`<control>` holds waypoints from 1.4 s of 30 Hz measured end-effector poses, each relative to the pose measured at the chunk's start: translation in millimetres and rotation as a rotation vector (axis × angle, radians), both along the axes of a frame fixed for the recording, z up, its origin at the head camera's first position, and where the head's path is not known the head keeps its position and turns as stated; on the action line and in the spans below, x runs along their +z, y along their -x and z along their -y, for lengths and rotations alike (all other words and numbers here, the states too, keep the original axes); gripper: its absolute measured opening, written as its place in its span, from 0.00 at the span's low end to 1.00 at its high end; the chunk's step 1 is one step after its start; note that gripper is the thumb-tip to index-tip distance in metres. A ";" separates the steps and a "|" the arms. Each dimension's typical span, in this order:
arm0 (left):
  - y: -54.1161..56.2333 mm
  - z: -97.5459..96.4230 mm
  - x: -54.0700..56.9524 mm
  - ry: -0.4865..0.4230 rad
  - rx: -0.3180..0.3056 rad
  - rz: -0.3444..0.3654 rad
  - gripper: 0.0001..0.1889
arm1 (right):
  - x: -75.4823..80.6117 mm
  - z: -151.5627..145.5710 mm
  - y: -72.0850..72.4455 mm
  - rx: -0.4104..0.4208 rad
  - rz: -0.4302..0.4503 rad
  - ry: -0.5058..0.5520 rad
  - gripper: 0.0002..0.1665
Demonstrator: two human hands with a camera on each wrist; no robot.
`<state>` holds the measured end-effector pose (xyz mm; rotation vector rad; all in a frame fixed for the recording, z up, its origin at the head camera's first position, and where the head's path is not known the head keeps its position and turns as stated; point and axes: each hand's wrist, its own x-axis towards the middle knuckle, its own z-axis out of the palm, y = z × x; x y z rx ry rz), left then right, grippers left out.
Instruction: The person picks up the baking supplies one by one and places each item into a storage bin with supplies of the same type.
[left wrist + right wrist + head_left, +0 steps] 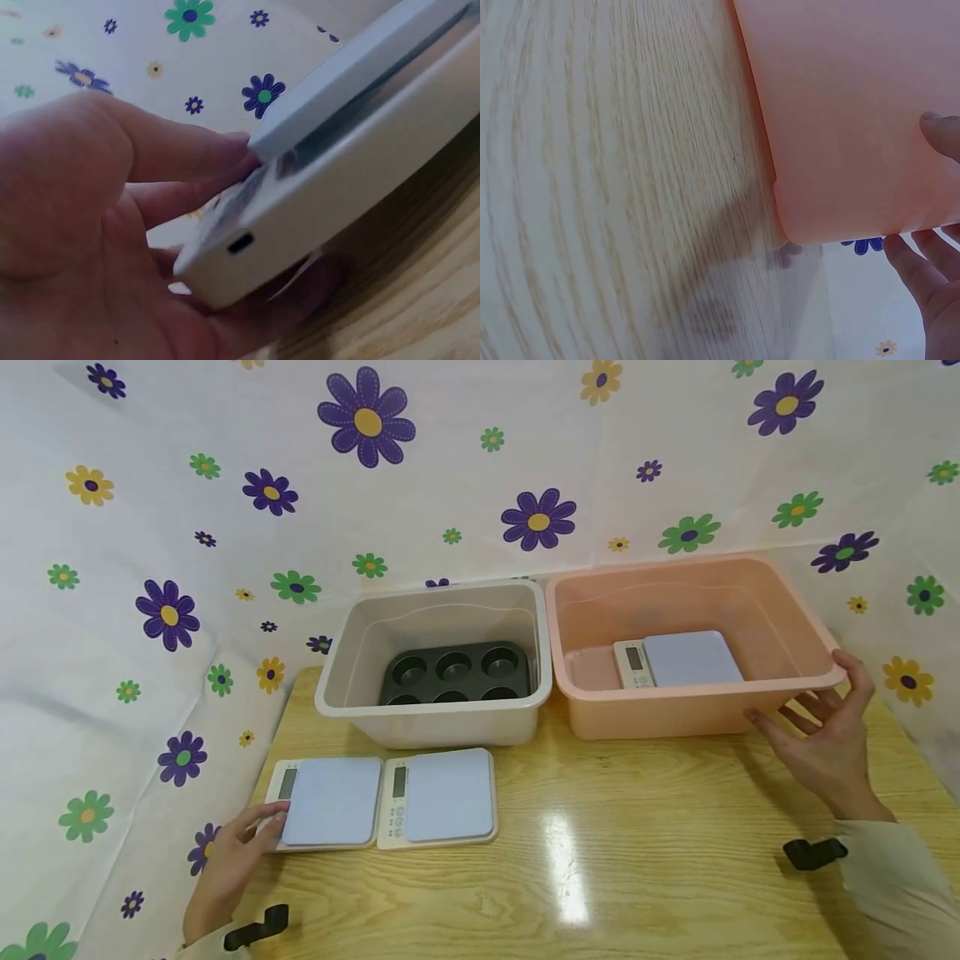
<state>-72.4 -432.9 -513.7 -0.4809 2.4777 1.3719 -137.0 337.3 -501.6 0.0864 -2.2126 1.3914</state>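
Table (pixel 660 852) backed by flowered cloth (pixel 450 468); bare wood exposed before peach bin (pixel 660 717), its corner gripped by right hand (pixel 836 743), fingers spread. Left scale (pixel 333 802) pinched by fingers of left hand (pixel 231 860) near table's left edge.

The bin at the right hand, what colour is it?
The bin is plain peach-pink, seen best in the head view.

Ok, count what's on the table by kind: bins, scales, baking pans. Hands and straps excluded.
Bins: 2 (beige bin, pink bin)
Scales: 3 (left table scale, right table scale, binned scale in the pink one)
Baking pans: 1 (muffin tin, in the beige bin)
Total: 6
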 end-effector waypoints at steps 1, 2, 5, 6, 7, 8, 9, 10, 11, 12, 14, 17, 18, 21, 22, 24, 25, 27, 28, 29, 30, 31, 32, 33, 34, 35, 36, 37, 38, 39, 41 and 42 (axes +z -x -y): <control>-1.3 1.9 -1.3 -0.018 0.003 0.005 0.32 | 0.2 -0.3 -0.1 -0.002 0.002 0.000 0.74; -2.1 3.5 -2.6 -0.038 0.010 0.010 0.30 | 0.5 -0.6 -0.3 -0.005 0.005 0.000 0.74; -2.9 7.9 -5.9 -0.141 0.044 0.035 0.26 | 1.1 -1.2 -0.8 -0.018 0.014 -0.006 0.73; -3.1 9.8 -7.1 -0.189 0.055 0.037 0.26 | 1.4 -1.2 -1.0 -0.021 0.016 -0.006 0.73; -4.0 12.3 -8.3 -0.243 0.065 0.037 0.26 | 1.7 -1.1 -1.3 -0.023 0.018 -0.004 0.73; -4.9 14.6 -9.0 -0.289 0.072 0.032 0.26 | 1.9 -0.8 -1.5 -0.026 0.022 -0.002 0.73; -6.3 17.3 -9.3 -0.326 0.072 0.029 0.27 | 2.1 -0.3 -1.8 -0.027 0.027 -0.001 0.73; -8.0 20.2 -9.5 -0.355 0.072 0.027 0.28 | 2.2 0.1 -2.0 -0.026 0.032 0.004 0.73; -9.7 23.0 -9.4 -0.378 0.074 0.027 0.28 | 2.5 0.6 -2.3 -0.025 0.037 0.007 0.73; -11.6 25.7 -9.1 -0.389 0.077 0.030 0.28 | 2.7 1.0 -2.4 -0.025 0.042 0.008 0.73; -15.1 29.9 -7.3 -0.406 0.085 0.024 0.29 | 2.4 1.7 -2.3 -0.024 0.050 0.009 0.73; -18.9 32.8 -2.5 -0.431 0.077 -0.011 0.29 | 2.2 0.7 -1.2 -0.016 0.053 0.007 0.73; -19.6 33.0 -0.2 -0.441 0.067 -0.032 0.29 | 2.1 0.1 -0.8 -0.015 0.052 0.005 0.74; -21.1 32.8 7.6 -0.507 0.016 -0.122 0.29 | 1.4 -1.1 -0.1 -0.016 0.053 0.004 0.74; -21.4 32.7 10.8 -0.535 -0.003 -0.150 0.29 | 1.1 -1.3 -0.1 -0.019 0.055 0.004 0.74; -21.9 32.1 17.5 -0.586 -0.025 -0.203 0.28 | 0.5 -1.1 -0.3 -0.028 0.059 0.005 0.74; -22.3 31.6 20.7 -0.614 -0.038 -0.233 0.28 | 0.2 -0.9 -0.4 -0.031 0.061 0.006 0.74; -22.8 29.9 27.8 -0.665 -0.059 -0.290 0.28 | -0.1 -0.5 -1.0 -0.036 0.064 0.009 0.74; -23.0 28.5 31.3 -0.678 -0.072 -0.321 0.28 | 0.0 -0.3 -1.1 -0.037 0.062 0.012 0.74; -23.5 26.8 34.7 -0.695 -0.085 -0.355 0.28 | 0.0 -0.1 -1.3 -0.037 0.060 0.013 0.74; -24.0 25.2 37.9 -0.711 -0.097 -0.382 0.28 | 0.1 0.1 -1.7 -0.037 0.057 0.016 0.73; -24.8 23.3 41.5 -0.730 -0.106 -0.403 0.28 | 0.3 0.2 -2.1 -0.036 0.053 0.016 0.73; -25.4 21.2 45.0 -0.746 -0.115 -0.418 0.28 | 0.5 0.5 -2.5 -0.033 0.049 0.017 0.73; -25.6 18.6 48.5 -0.752 -0.122 -0.431 0.29 | 0.7 0.6 -2.7 -0.029 0.046 0.019 0.73; -25.4 15.4 52.3 -0.769 -0.130 -0.442 0.29 | 1.2 0.7 -2.7 -0.024 0.042 0.017 0.73; -24.5 11.9 56.2 -0.787 -0.139 -0.445 0.29 | 1.6 0.7 -2.5 -0.020 0.038 0.014 0.73; -22.9 7.9 59.9 -0.793 -0.157 -0.448 0.29 | 2.2 0.8 -2.2 -0.015 0.034 0.013 0.72; -20.8 3.3 63.5 -0.802 -0.179 -0.455 0.29 | 2.8 0.9 -2.0 -0.013 0.032 0.011 0.72; -18.1 -1.7 67.0 -0.813 -0.203 -0.458 0.29 | 3.2 1.0 -1.8 -0.012 0.030 0.013 0.72; -15.5 -6.9 70.6 -0.824 -0.227 -0.459 0.30 | 3.5 1.1 -1.7 -0.014 0.029 0.014 0.72; -9.9 -17.8 76.9 -0.852 -0.264 -0.468 0.30 | 4.0 2.1 -2.4 -0.022 0.033 0.020 0.72; -7.4 -23.4 79.6 -0.861 -0.275 -0.474 0.29 | 4.1 2.6 -3.2 -0.025 0.036 0.027 0.72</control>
